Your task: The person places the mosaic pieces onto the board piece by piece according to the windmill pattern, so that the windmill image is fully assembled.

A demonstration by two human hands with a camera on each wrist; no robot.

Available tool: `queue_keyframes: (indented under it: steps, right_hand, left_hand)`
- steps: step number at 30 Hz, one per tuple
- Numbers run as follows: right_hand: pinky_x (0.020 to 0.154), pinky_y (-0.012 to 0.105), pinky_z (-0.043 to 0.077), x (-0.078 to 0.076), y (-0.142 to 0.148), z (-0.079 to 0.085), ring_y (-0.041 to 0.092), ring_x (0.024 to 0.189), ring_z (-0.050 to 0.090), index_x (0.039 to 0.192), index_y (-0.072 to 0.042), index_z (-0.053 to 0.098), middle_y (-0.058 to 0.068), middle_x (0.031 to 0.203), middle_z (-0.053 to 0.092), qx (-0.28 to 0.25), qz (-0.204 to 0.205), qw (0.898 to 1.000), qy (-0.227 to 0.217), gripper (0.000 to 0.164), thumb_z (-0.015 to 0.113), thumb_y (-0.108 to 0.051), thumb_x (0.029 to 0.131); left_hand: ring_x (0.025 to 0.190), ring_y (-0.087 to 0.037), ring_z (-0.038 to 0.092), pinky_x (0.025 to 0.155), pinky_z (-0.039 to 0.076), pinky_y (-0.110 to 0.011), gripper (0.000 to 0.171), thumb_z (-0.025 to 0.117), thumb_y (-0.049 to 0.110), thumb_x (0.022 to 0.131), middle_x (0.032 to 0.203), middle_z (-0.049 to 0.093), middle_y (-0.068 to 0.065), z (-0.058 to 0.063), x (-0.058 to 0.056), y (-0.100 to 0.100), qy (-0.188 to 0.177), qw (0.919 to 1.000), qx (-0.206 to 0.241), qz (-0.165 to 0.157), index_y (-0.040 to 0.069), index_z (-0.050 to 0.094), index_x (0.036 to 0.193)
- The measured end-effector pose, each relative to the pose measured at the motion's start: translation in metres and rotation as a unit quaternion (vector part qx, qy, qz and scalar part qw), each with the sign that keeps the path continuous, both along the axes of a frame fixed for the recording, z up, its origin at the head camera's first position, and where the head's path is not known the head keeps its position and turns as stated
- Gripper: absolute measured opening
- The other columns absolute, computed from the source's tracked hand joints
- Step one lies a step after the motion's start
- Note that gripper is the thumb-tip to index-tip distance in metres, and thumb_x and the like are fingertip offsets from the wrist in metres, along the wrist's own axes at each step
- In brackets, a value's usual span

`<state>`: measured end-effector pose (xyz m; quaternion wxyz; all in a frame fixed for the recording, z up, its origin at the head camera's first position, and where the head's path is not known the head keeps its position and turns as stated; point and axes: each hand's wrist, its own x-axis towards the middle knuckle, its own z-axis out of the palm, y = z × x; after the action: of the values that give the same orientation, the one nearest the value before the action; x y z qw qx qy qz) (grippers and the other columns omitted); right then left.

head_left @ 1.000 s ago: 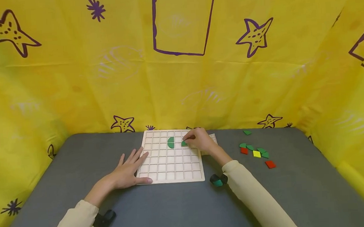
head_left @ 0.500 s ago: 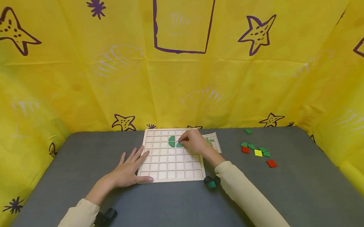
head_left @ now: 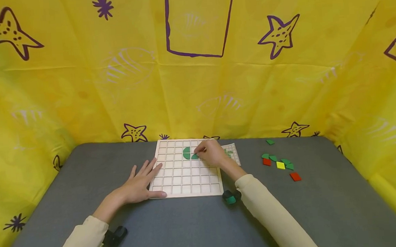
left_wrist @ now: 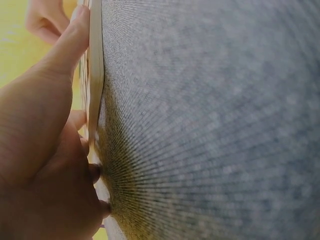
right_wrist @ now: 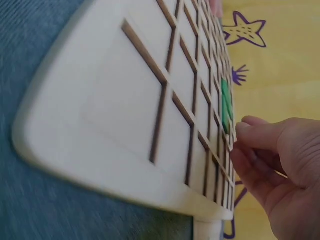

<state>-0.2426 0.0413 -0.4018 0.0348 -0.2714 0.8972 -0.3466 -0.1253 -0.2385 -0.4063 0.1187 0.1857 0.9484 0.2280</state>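
Observation:
A pale wooden grid board (head_left: 177,180) lies on the grey table, with two green quarter-circle tiles (head_left: 186,153) making a half-disc in its upper part. My right hand (head_left: 212,153) pinches another green quarter-circle tile (head_left: 194,156) by its edge, low over the cell just right of the half-disc. In the right wrist view, thumb and fingertips meet right at the board's surface beside the green tiles (right_wrist: 225,102). My left hand (head_left: 136,186) rests with spread fingers along the board's left edge, the thumb on its front-left corner; the left wrist view shows the thumb (left_wrist: 70,47) against the rim.
Partly behind the right hand lies a small gridded card (head_left: 234,155) with a green pattern. To the right are several loose green tiles (head_left: 270,141), red tiles (head_left: 295,177) and one yellow tile (head_left: 280,165). A yellow patterned cloth (head_left: 195,86) hangs behind the table.
My right hand has moved left with the green tile, up to the half-disc, uncovering more of the card. Over the last half second it has barely moved. The left hand stays put.

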Motion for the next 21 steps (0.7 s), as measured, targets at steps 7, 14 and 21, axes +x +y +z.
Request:
queue_keyframes:
  steps: [7,14,21]
  right_hand:
    - [0.079,0.032,0.054,-0.002,0.015,0.01,0.021,0.089,0.066,0.102,-0.002,0.076,0.008,0.099,0.073,0.005,-0.004,1.0,-0.006,0.015,0.068,-0.002,0.09]
    - [0.082,0.035,0.054,-0.002,0.035,0.015,0.023,0.091,0.066,0.103,-0.001,0.076,0.009,0.102,0.072,0.015,-0.016,1.0,0.001,0.015,0.067,-0.003,0.091]
    - [0.083,0.039,0.054,-0.007,0.063,0.02,0.026,0.093,0.066,0.105,0.0,0.075,0.013,0.104,0.071,0.037,-0.018,0.999,0.008,0.016,0.065,-0.003,0.092]
  left_hand:
    - [0.146,-0.048,0.004,0.108,-0.005,-0.07,0.105,0.067,0.064,0.081,0.162,0.007,-0.022,-0.001,-0.001,-0.001,-0.002,1.0,-0.002,0.002,0.005,0.023,0.156]
    - [0.146,-0.047,0.004,0.109,-0.005,-0.07,0.106,0.066,0.066,0.08,0.162,0.007,-0.022,-0.002,-0.001,0.0,-0.002,1.0,-0.004,0.003,0.006,0.023,0.156]
    - [0.147,-0.047,0.003,0.108,-0.005,-0.07,0.105,0.066,0.065,0.081,0.162,0.007,-0.022,-0.003,-0.001,0.0,-0.001,1.0,-0.004,0.003,0.005,0.023,0.156]
